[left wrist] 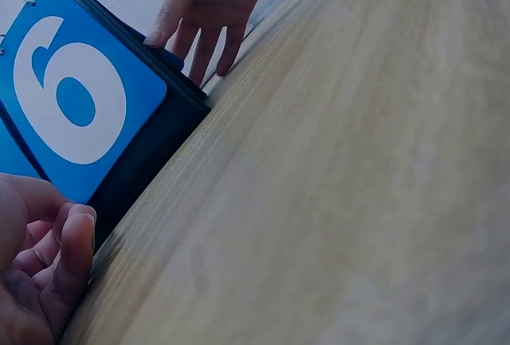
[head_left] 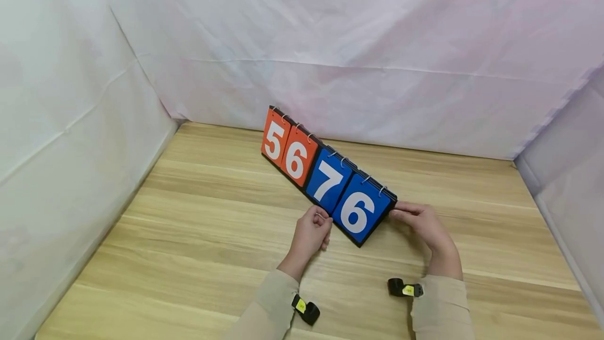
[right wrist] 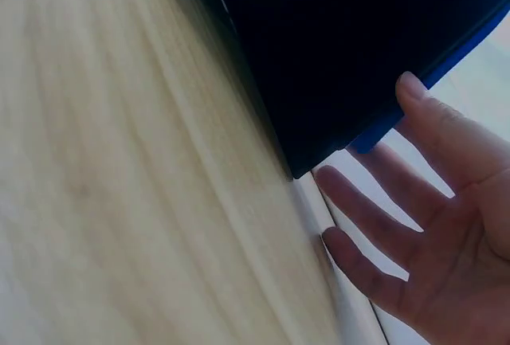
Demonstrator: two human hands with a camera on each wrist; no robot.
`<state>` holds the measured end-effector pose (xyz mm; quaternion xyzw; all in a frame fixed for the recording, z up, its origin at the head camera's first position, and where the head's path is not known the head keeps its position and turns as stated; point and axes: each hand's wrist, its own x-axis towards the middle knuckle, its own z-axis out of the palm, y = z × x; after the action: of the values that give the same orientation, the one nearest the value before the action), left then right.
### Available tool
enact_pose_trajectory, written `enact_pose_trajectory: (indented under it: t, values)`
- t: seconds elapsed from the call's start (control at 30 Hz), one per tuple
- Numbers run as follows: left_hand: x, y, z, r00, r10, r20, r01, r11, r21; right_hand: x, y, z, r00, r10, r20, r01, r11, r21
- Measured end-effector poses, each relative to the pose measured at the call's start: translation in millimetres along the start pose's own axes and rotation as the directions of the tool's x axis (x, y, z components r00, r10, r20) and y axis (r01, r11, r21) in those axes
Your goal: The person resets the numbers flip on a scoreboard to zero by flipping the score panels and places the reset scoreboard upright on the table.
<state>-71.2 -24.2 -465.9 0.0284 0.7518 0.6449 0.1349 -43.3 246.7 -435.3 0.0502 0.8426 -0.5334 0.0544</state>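
A flip scoreboard (head_left: 311,172) stands slanting on the wooden table, showing white 5 and 6 on orange cards, 7 and 6 on blue ones. My left hand (head_left: 310,232) is at its front lower edge, below the join of the two blue cards. Its fingers are curled, fingertips right at the corner of the blue 6 card (left wrist: 72,98). At the right end, my right hand (head_left: 424,223) pinches the board's side edge. The thumb rests on the black panel (right wrist: 319,58), the index fingertip is hidden behind it, and the other fingers spread out.
Wood-grain table (head_left: 189,235) lies under the scoreboard. Pale cloth walls (head_left: 377,30) stand behind it and at both sides. Black straps with yellow labels (head_left: 408,290) are on both wrists.
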Motion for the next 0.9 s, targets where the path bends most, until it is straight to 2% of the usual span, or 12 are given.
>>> enact_pose_trajectory:
  t: [0.27,0.33,0.43,0.53,0.6,0.67,0.77,0.9]
  values:
    - [-0.4,-0.5,-0.9,1.000,0.016,0.004,-0.016,1.000,-0.004,-1.8,-0.6,-1.3,0.991,-0.048,-0.125,0.054,0.998,0.042]
    - [-0.4,-0.5,-0.9,1.000,0.014,0.006,-0.014,1.000,-0.004,-1.4,-0.5,-1.8,0.986,-0.023,-0.166,0.036,0.996,0.078]
    - [-0.6,0.2,-1.5,1.000,0.011,0.013,-0.011,1.000,-0.005,-0.7,-2.5,-3.2,0.976,0.050,-0.212,-0.010,0.983,0.183]
    - [0.4,-0.1,-2.2,1.000,0.014,0.013,-0.014,1.000,-0.001,-1.3,-8.3,-6.0,0.979,0.124,-0.159,-0.092,0.976,0.196]
    - [1.4,-0.8,-2.6,1.000,0.024,0.010,-0.024,1.000,0.004,-1.7,-13.4,-7.8,0.985,0.149,-0.085,-0.136,0.981,0.135]
    - [2.1,-1.3,-3.1,0.999,0.033,0.007,-0.034,0.999,0.006,-1.6,-18.7,-8.5,0.989,0.143,-0.021,-0.142,0.988,0.068]
    - [1.8,-1.9,-3.2,0.999,0.038,0.009,-0.038,0.999,0.005,-2.9,-26.0,-8.9,0.993,0.119,0.017,-0.119,0.993,0.020]
    - [-0.1,-2.2,-2.7,0.999,0.042,0.019,-0.042,0.999,0.004,-7.5,-35.6,-10.0,0.998,0.043,0.035,-0.044,0.998,0.036]
